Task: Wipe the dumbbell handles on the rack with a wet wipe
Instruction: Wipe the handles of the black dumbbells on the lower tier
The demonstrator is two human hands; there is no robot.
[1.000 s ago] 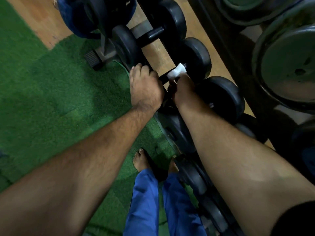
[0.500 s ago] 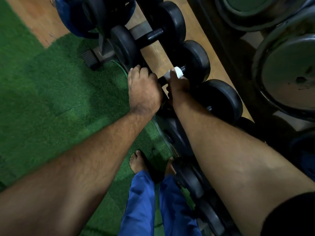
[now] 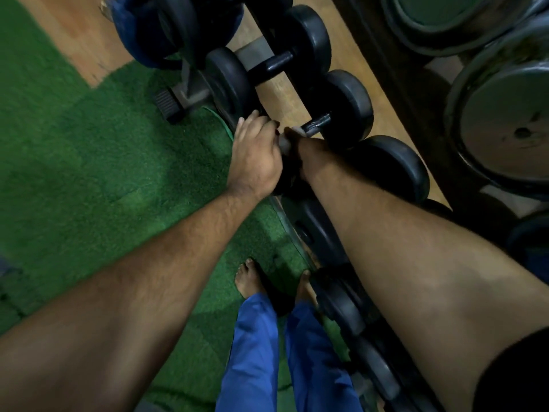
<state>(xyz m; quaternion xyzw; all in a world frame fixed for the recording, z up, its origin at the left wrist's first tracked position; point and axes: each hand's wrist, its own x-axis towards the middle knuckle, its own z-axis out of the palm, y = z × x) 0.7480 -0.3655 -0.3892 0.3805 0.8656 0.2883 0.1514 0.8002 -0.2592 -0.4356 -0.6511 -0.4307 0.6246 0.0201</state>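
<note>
Blue trousers [image 3: 267,352] and two bare feet [image 3: 248,278] are seen nearest, on green turf [image 3: 89,162]. A row of black dumbbells is held on a rack [image 3: 184,93] along the right side of the turf.

Further out, both arms are stretched to one dumbbell [image 3: 341,111]. The left hand [image 3: 255,156] is laid over the near round end of that dumbbell, with its fingers curled down over the edge. The right hand [image 3: 300,144] is closed round the near part of the black handle [image 3: 316,124]. A small pale bit of the wet wipe [image 3: 283,144] is seen between the two hands, pressed against the handle. Most of the wipe is hidden.

Past it, another dumbbell [image 3: 276,62] is seen on the rack. Big round weight plates [image 3: 505,123] are seen far right, and wooden floor [image 3: 74,34] far left.
</note>
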